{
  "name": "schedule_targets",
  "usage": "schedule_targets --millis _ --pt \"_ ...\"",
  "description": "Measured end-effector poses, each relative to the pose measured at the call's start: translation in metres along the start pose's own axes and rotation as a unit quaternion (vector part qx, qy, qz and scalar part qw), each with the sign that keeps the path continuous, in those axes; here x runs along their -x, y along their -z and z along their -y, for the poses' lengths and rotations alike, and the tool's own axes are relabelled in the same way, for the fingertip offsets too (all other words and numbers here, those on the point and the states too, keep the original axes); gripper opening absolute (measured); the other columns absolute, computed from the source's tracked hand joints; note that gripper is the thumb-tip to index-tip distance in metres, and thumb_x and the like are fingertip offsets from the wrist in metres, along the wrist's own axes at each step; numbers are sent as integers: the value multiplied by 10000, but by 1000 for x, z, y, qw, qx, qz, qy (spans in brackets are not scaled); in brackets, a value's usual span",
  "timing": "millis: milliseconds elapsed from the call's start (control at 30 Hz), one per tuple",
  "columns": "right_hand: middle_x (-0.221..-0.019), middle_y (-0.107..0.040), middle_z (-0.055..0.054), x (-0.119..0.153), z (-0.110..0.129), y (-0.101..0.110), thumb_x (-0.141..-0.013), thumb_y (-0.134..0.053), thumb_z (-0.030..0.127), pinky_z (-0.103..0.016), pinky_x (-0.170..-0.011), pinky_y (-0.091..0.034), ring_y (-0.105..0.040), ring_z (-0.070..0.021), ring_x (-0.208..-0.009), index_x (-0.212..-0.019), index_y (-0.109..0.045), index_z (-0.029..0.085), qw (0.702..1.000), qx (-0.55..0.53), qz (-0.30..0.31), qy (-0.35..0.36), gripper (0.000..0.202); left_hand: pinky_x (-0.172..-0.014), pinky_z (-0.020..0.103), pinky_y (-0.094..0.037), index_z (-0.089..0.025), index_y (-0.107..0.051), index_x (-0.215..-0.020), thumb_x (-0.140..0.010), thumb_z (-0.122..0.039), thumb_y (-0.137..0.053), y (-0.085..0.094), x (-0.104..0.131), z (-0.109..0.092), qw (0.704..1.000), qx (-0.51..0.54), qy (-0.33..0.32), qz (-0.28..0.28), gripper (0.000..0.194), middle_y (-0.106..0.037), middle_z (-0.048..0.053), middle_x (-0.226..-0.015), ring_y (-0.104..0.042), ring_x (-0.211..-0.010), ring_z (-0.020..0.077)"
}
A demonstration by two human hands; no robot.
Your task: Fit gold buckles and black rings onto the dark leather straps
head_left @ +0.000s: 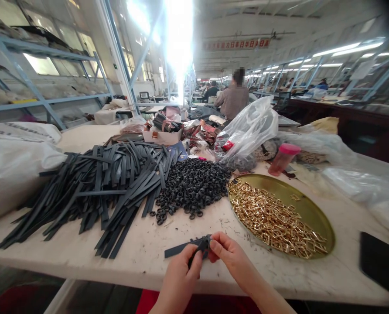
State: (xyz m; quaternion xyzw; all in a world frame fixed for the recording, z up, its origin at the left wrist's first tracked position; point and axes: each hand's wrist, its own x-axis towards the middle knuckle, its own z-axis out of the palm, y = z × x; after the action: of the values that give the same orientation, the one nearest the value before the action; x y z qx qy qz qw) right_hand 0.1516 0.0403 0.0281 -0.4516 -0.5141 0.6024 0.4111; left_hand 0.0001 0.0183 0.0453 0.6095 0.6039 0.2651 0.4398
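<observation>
My left hand (185, 270) is closed around a dark strap (199, 252) near the table's front edge. With thumb and fingers pinched, my right hand (229, 253) grips the strap's other end; whatever small part sits at the fingertips is hidden. Another dark strap piece (176, 249) lies flat on the table just behind my left hand. Beyond my hands is a heap of small black loops (197, 183). Long dark straps (116, 183) are piled to its left. To the right, gold metal buckles (273, 218) fill much of a round gold tray (327, 226).
A pink-lidded jar (283, 159) stands behind the tray. Clear plastic bags (250, 126) and scraps lie at the back, a white sack (14, 174) at the left. A black flat object (380, 261) is at the right edge. A person (235, 98) is farther off.
</observation>
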Motion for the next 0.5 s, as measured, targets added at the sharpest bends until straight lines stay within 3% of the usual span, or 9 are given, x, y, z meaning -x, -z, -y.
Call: schedule_targets --millis 133,300,400,500 --pt "-591 -551 13 9 -8 3 -812 -487 446 -255 -567 -393 -516 -142 -589 -695 -566 177 993 102 -8 59 303 -505 195 -317 -172 -586 -744 -824 -319 -377 1 8 -1 999 -3 -25 42 267 -460 -49 -513 -455 -503 113" --pt "-582 -549 31 14 -17 3 -735 -579 471 -244 -518 -401 -522 -122 -524 -719 -542 179 999 3 -26 19 295 -415 175 -268 -165 -552 -712 -793 -295 -384 1 13 1 993 54 30 104 227 -395 -80 -414 -356 -391 85" --pt "-578 -564 26 18 -18 3 -713 -606 453 -246 -516 -400 -508 -116 -507 -771 -596 164 1000 -12 8 -7 295 -388 170 -245 -166 -559 -715 -775 -283 -401 1 13 0 987 53 47 147 205 -392 -82 -394 -342 -368 82" --pt "-606 -601 -6 22 -17 4 -734 -600 392 -260 -554 -407 -522 -134 -561 -750 -654 151 998 46 43 3 247 -395 175 -255 -174 -556 -677 -768 -284 -406 0 12 -3 986 17 40 163 207 -405 -73 -407 -386 -389 93"
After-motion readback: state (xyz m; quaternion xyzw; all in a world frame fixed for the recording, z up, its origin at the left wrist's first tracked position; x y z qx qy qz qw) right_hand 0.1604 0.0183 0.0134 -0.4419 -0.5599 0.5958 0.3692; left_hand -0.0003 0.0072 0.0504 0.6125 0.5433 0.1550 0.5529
